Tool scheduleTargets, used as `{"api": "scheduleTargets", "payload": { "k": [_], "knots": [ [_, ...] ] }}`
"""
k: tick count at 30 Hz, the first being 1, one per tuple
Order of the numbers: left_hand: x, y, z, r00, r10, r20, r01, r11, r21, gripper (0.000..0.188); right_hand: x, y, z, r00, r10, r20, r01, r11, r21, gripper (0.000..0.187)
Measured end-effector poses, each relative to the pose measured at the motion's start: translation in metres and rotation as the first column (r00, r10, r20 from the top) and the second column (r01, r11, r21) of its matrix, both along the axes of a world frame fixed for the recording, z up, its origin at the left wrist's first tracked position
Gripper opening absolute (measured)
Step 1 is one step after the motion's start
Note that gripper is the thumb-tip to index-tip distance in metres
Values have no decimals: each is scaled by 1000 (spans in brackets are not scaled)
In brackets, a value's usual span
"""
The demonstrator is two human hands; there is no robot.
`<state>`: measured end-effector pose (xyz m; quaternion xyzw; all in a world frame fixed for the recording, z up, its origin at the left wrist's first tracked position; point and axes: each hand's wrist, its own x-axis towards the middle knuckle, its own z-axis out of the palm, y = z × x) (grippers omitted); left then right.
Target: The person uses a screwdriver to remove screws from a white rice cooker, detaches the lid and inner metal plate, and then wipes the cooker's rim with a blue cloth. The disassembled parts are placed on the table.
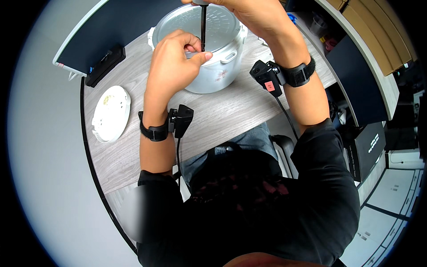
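A white rice cooker (209, 82) with a small floral print stands at the far side of the table, its round grey, slotted face (218, 26) turned up. In my right hand (253, 15), at the upper edge of the view, is a screwdriver; its handle is mostly cut off. The dark screwdriver shaft (203, 26) points straight down to the cooker's near rim. My left hand (175, 60) is closed there, thumb and fingers pinched about the shaft's lower end. Whether a screw sits under the tip is hidden.
A round white plastic cover (112, 113) lies on the wood-grain table (227, 118) to the left. Behind it is a black case (106, 66) against a dark partition. Cables hang from both wrist-worn black devices. Shelves (351, 75) with cardboard boxes stand at the right.
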<state>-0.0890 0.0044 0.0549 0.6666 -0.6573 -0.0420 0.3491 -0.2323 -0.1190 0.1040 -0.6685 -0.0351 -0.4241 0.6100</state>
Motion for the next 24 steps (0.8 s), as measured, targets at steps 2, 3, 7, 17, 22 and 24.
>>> {"api": "scheduleTargets", "payload": {
  "k": [2, 3, 7, 17, 22, 24],
  "knots": [
    [1, 0, -1, 1000, -7, -2, 7, 1000, -13, 22, 6, -2, -4, 997, -71, -2, 71, 995, -66, 42],
    [1, 0, -1, 1000, -12, -3, 11, 1000, -20, 22, 5, -2, -3, 987, -145, -63, 137, 983, -120, 42],
    [3, 1, -2, 1000, -11, -6, 11, 1000, -24, 25, -4, 1, 10, 987, -112, -111, 90, 977, -192, 42],
    [4, -2, -1, 1000, -19, -2, 19, 999, -35, 26, 9, -16, -5, 994, 100, 38, -94, 988, -125, 43],
    [6, -5, -2, 1000, -16, -2, 16, 1000, -27, 27, 9, -17, -8, 992, 103, 72, -94, 989, -116, 43],
    [7, -5, -2, 1000, -22, -7, 22, 999, -28, 28, 10, -19, -8, 989, 117, 86, -105, 986, -133, 43]
  ]
}}
